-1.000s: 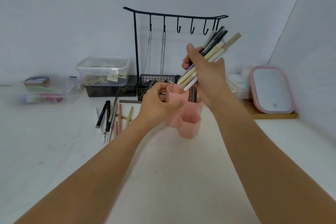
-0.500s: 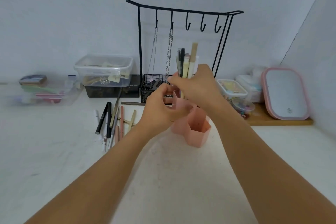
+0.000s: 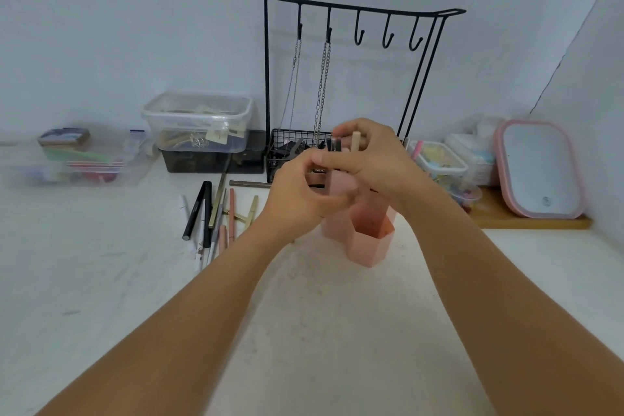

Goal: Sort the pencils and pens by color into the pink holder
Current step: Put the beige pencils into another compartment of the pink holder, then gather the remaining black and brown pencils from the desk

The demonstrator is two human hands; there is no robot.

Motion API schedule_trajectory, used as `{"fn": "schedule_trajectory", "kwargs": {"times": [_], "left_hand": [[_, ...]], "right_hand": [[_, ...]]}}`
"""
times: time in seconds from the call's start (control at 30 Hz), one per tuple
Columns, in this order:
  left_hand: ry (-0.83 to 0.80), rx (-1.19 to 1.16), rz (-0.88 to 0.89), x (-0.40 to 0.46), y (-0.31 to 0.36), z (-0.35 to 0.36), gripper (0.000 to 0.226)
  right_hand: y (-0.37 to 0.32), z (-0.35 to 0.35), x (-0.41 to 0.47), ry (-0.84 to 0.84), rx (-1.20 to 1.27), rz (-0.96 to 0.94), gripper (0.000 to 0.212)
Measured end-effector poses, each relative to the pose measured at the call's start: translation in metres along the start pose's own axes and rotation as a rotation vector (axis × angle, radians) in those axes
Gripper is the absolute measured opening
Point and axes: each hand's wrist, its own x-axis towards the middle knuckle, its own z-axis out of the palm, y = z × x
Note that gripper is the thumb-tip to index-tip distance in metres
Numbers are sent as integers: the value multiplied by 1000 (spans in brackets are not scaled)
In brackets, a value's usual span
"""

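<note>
Since a second ago, my right hand [image 3: 368,159] has carried its bundle of pens and pencils [image 3: 342,144] down from a raised slant to upright, low over the pink plastic holder of joined hexagonal cups [image 3: 366,240]. Only the bundle's top ends now show above my curled fingers: dark caps beside one pale cream stick. My right hand grips that bundle closed. My left hand [image 3: 300,199] is curled against the near-left side of the holder's tallest cup, steadying it; I cannot tell how firmly it grips.

I judge this to be the loading step: a handful is being lowered into a far compartment. Which compartment receives it is hidden behind my hands. The next move calls for easing my fingers apart so the sticks drop in, while the left hand keeps the light holder from tipping. Mixed colours in one handful may need separating.

On the white tabletop [image 3: 101,280], left of the holder, lies a loose row of slim pens and pencils [image 3: 212,216], black, white, beige and pink, smooth and matte. Far behind stands a black wire rack with hooks and hanging chains [image 3: 337,44]. At far left sits a clear lidded plastic box [image 3: 199,121]; at far right, a pink-rimmed rounded mirror [image 3: 538,169].
</note>
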Motion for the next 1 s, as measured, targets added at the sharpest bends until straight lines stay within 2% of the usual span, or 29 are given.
{"fn": "schedule_trajectory", "kwargs": {"times": [0.07, 0.13, 0.23, 0.27, 0.3, 0.4, 0.43, 0.5, 0.6, 0.7, 0.83, 1.0], "left_hand": [[-6, 26, 8, 0, -2, 0, 58], [24, 59, 10, -1, -4, 1, 56], [91, 143, 18, -1, -6, 2, 56], [106, 167, 27, -1, -7, 1, 55], [116, 174, 39, -1, -7, 2, 52], [111, 199, 78, -1, -9, 1, 49], [101, 227, 89, -2, -11, 0, 49], [84, 257, 91, -2, -15, -2, 51], [87, 271, 43, -2, -18, -8, 52], [124, 298, 15, -7, -16, -16, 40], [184, 298, -38, -11, -7, -34, 23], [171, 451, -53, -18, -1, -69, 18]], "right_hand": [[-5, -7, 2, 0, -13, -47, 62], [-14, -14, 1, 90, -127, -153, 64], [-34, -23, -11, 252, -317, -315, 34], [-41, -26, -16, 240, -377, -321, 27], [-45, -29, -19, 168, -454, -281, 27], [-41, -29, -24, -316, -752, 33, 25], [-35, -25, -24, -431, -820, 118, 25], [-19, -16, -19, -489, -865, 168, 22], [-6, -6, -12, -446, -950, 153, 20], [0, -4, -8, -336, -1068, 135, 25], [9, -13, -3, -229, -1055, 120, 38], [15, -16, 0, -173, -974, 165, 43]]}}
